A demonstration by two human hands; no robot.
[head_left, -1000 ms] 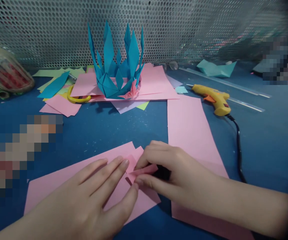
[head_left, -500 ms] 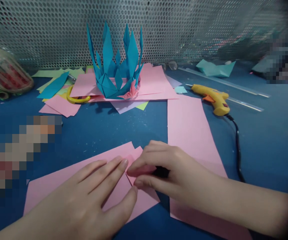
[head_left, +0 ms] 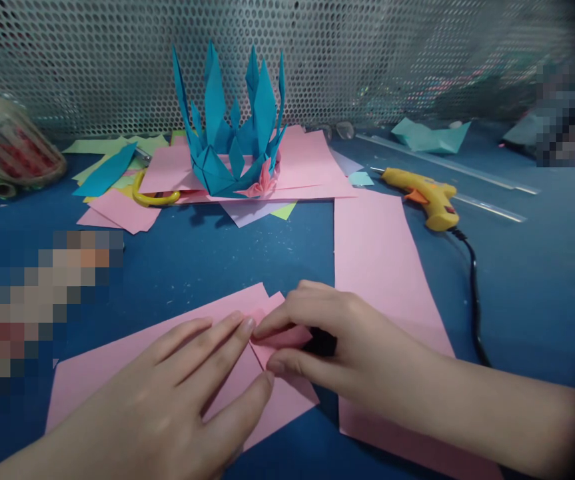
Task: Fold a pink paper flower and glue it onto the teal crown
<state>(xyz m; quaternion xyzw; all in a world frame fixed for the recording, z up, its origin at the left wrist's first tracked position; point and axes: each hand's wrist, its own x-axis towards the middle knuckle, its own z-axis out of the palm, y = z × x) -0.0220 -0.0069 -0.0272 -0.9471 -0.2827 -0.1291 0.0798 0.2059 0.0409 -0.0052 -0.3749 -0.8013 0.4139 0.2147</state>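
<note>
A pink paper sheet (head_left: 102, 370) lies on the blue table in front of me. My left hand (head_left: 182, 393) rests flat on it, fingers stretched out and holding it down. With thumb and forefinger, my right hand (head_left: 327, 333) grips a folded flap (head_left: 292, 337) at the sheet's right end, close to my left fingertips. Part of the fold is hidden under my fingers. Beyond the hands stands a blue folded-paper crown (head_left: 214, 177) with tall points and a pink folded-paper piece (head_left: 264, 185) at its front.
A long pink strip (head_left: 374, 247) runs under my right forearm. At the right lie a yellow glue gun (head_left: 417, 185) with a black cord and clear sticks (head_left: 492, 209). Paper scraps (head_left: 122, 212), a yellow curved handle (head_left: 160, 199) and a jar (head_left: 22, 143) are at the left, with perforated metal behind.
Both hands stay almost in place. My right forefinger has shifted very slightly at the flap; nothing else has visibly moved.
</note>
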